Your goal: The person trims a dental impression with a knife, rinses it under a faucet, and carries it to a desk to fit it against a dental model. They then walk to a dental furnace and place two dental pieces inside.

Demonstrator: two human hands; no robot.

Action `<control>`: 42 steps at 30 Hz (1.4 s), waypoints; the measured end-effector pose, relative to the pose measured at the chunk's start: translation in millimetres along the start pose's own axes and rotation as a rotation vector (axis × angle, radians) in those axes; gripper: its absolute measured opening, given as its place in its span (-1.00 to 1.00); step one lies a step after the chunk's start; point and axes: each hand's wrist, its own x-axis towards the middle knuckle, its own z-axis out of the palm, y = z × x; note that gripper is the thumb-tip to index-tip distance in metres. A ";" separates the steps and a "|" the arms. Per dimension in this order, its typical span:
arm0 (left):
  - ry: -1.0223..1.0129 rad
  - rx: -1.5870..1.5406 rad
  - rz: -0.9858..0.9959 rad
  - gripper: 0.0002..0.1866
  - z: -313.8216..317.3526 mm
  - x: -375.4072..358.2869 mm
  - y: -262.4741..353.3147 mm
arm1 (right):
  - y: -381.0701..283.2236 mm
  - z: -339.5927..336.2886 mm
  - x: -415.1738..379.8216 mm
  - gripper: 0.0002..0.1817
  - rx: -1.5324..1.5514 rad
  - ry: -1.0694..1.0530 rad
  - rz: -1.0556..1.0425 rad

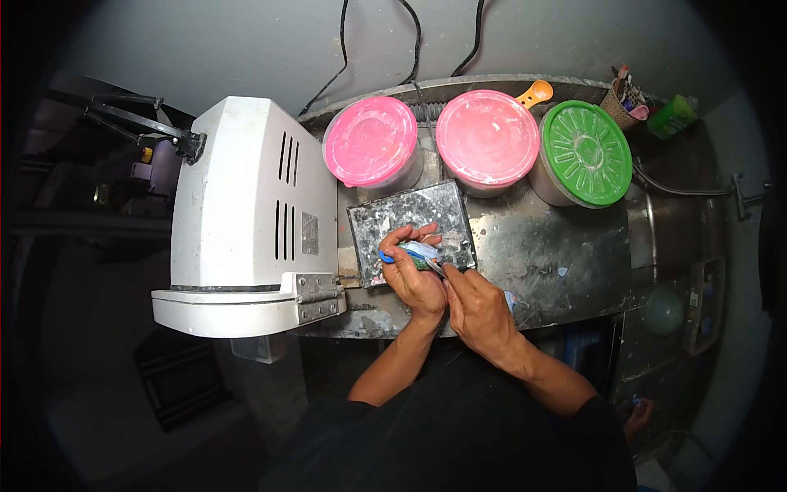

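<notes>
My left hand (416,283) is curled, palm up, around a small blue and green object (420,261) with pale, whitish-blue material (419,248) on it. Close on its right, my right hand (478,307) pinches a thin metal tool (437,267) whose tip meets the pale material. The fingers of my right hand partly hide the tool's handle. Both hands are over the lower edge of a dark, white-smeared square slab (389,215) on the metal worktop.
A large white machine (225,197) stands to the left. Behind the slab are two pink-lidded tubs (373,141) and a green-lidded tub (587,153). An orange scoop (537,93), a basket (616,108) and a tap (740,197) are farther right. Another person's hand (639,416) shows at lower right.
</notes>
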 end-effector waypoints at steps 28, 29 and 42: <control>-0.405 0.004 0.092 -0.46 -28.6 18.3 12.2 | -13.7 -40.2 30.1 -0.76 0.026 -0.228 0.169; -0.377 0.052 0.119 -0.46 -33.8 18.9 7.6 | -15.7 -39.4 30.2 -0.75 0.014 -0.229 0.186; -0.254 0.224 0.230 -0.47 -44.6 15.5 -4.6 | -29.8 -26.3 25.0 -0.72 -0.136 -0.178 0.233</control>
